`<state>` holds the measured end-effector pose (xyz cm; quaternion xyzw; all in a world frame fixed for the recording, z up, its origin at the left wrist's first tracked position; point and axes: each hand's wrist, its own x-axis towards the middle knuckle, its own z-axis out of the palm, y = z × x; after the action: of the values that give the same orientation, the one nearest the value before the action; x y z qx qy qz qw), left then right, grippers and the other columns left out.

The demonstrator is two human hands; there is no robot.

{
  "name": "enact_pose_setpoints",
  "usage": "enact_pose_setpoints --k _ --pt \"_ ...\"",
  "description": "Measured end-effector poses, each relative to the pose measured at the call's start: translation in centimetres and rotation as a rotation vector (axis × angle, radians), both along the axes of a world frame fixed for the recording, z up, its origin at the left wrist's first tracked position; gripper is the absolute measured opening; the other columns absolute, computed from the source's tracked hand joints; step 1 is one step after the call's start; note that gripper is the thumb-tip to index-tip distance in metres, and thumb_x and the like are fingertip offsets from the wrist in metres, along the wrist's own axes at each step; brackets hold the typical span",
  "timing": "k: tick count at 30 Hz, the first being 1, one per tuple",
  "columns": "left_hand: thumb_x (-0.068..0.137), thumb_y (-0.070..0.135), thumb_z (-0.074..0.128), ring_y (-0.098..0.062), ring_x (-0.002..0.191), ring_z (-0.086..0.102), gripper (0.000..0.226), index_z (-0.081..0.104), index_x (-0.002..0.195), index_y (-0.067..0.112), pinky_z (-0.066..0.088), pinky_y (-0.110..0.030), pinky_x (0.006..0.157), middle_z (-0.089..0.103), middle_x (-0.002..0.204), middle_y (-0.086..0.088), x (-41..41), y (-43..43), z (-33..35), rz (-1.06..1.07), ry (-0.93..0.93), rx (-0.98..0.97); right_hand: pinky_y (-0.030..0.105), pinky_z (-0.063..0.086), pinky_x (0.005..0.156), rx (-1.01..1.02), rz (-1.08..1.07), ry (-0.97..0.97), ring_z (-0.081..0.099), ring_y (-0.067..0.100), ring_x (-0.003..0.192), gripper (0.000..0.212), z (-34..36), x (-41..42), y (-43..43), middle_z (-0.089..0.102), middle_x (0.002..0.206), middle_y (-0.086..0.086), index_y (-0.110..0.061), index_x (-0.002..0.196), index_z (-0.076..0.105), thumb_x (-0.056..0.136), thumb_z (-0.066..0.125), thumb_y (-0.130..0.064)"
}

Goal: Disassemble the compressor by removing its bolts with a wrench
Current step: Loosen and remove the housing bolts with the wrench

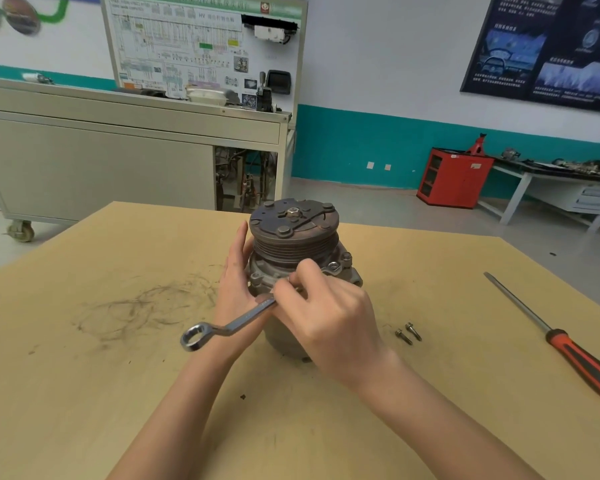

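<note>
The grey metal compressor stands upright on the tan wooden table. The left hand presses straight fingers on its side, probably to steady it. The right hand curls around the silver ring wrench at its flange.

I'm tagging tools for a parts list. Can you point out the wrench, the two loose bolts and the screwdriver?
wrench [243, 319]: head view, middle of its flat shaft.
loose bolts [404, 337]: head view, shank of the left one of the pair.
screwdriver [581, 362]: head view, orange-and-black handle.
</note>
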<state>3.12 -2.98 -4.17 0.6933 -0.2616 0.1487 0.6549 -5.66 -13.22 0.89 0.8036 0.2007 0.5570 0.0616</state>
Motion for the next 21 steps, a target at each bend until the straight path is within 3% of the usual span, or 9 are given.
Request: enact_pose_setpoints --k 7,10,15,17,19,21 --pt "0.056 0.057 0.071 0.017 0.124 0.040 0.110 0.019 0.150 0.038 0.038 -0.026 0.106 0.040 0.135 0.030 -0.2 0.1 0.3 -0.043 0.024 -0.025 0.024 0.044 0.044 0.108 0.203 -0.001 0.052 0.019 0.048 0.015 -0.2 -0.1 -1.8 0.055 0.062 0.009 -0.001 0.072 0.071 0.083 0.071 -0.012" --pt "0.063 0.057 0.069 0.014 0.129 0.038 0.106 0.017 0.153 0.035 0.037 -0.028 0.108 0.039 0.139 0.029 -0.2 0.2 0.1 -0.040 0.008 -0.006 0.029 0.046 0.043 0.042 0.184 -0.026 0.053 0.021 0.049 0.012 -1.0 -0.2 -2.2 0.056 0.062 0.010 0.002 0.077 0.072 0.074 0.080 -0.006" --pt "0.064 0.058 0.068 0.018 0.126 0.038 0.104 0.017 0.152 0.038 0.036 -0.008 0.098 0.039 0.135 0.034 -0.2 0.2 -0.1 -0.037 0.015 -0.011 0.027 0.054 0.057 0.092 0.266 -0.040 0.066 0.021 0.063 0.021 -1.1 -0.8 -3.6 0.065 0.069 0.012 0.002 0.078 0.073 0.087 0.068 -0.016" --pt "0.062 0.059 0.068 0.021 0.124 0.036 0.105 0.016 0.152 0.041 0.036 -0.013 0.099 0.037 0.134 0.038 -0.1 0.2 -0.2 -0.030 0.030 -0.021 0.021 0.052 0.062 0.305 0.323 0.017 0.066 0.014 0.069 0.025 -0.7 -1.5 -4.9 0.068 0.074 0.008 -0.007 0.079 0.072 0.094 0.058 -0.022" --pt "0.061 0.061 0.068 0.025 0.122 0.034 0.104 0.015 0.150 0.047 0.035 -0.019 0.100 0.034 0.129 0.045 -0.1 0.3 -0.1 -0.020 0.048 -0.017 0.020 0.053 0.060 0.703 0.425 0.155 0.067 0.010 0.067 0.023 0.0 -2.0 -7.4 0.068 0.072 -0.001 -0.013 0.076 0.066 0.094 0.053 -0.019" --pt "0.061 0.061 0.067 0.025 0.122 0.032 0.102 0.014 0.148 0.052 0.036 -0.026 0.104 0.033 0.127 0.049 -0.1 0.3 -0.2 -0.009 0.058 -0.005 0.024 0.054 0.054 1.081 0.499 0.396 0.067 0.017 0.058 0.024 0.8 -1.8 -10.4 0.067 0.067 0.004 -0.004 0.074 0.065 0.094 0.052 -0.008"
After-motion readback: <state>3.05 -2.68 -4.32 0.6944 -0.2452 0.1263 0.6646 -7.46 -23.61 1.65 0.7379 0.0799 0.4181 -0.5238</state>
